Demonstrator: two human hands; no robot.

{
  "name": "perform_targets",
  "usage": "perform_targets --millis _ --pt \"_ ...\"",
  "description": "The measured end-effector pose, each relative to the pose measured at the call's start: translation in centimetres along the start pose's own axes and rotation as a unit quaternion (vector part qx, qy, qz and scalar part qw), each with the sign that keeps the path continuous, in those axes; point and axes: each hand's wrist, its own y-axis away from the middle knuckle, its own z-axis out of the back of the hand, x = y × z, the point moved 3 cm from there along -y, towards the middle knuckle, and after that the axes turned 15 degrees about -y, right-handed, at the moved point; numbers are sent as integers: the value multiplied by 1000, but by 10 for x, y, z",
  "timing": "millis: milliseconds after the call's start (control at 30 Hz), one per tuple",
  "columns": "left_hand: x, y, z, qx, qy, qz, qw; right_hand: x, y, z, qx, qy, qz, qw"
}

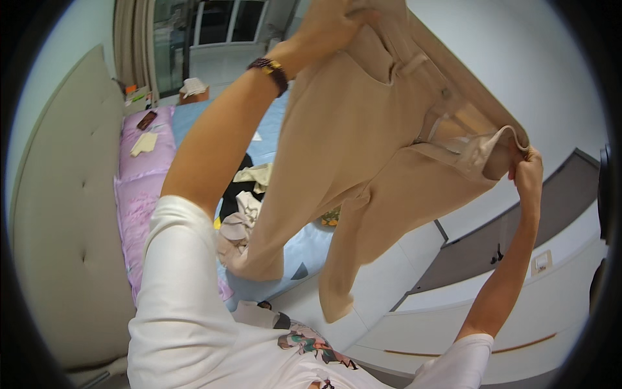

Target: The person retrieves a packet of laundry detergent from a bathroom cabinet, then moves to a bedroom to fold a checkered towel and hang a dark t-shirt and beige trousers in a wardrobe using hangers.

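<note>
Beige trousers (340,141) hang in the air before me, their waistband stretched between my two hands. At the top centre, my left hand (330,29) grips one side of the waistband, with a dark beaded bracelet on that wrist. Over on the right, my right hand (527,167) pinches the other side of the waistband. The fly is unfastened and the waist gapes. Both legs dangle, one ending above the bed, the other above the floor. A heap of clothes (248,209) in cream, beige and black lies on the bed behind them, partly hidden by the trousers.
The bed has a blue sheet (303,248) and purple pillows (146,204), with a phone (146,120) and a cream cloth (144,144) on one. A padded headboard (68,219) rises at left. A white cabinet (437,335) with a wood-coloured strip stands at lower right, near a grey door (466,253).
</note>
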Motion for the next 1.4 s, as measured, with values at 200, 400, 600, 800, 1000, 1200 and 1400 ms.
perform_targets --millis 200,400,600,800,1000,1200,1400 --pt "-42 -1 18 -108 101 48 988 2 22 100 -185 35 256 948" --pt "31 37 -69 114 77 139 981 -57 3 28 -69 -275 -1 959" --pt "36 65 -132 242 140 215 936 -100 16 13 -20 -325 -137 935" --pt "50 87 -130 239 186 168 938 -65 47 11 -4 -318 -49 947" --pt "10 93 -103 323 198 -11 925 -36 65 13 1 -271 -10 962" --pt "30 102 -103 441 114 -20 890 -41 84 15 116 -140 3 983" --pt "38 111 -111 458 234 -1 858 -54 92 19 112 -125 -61 984"
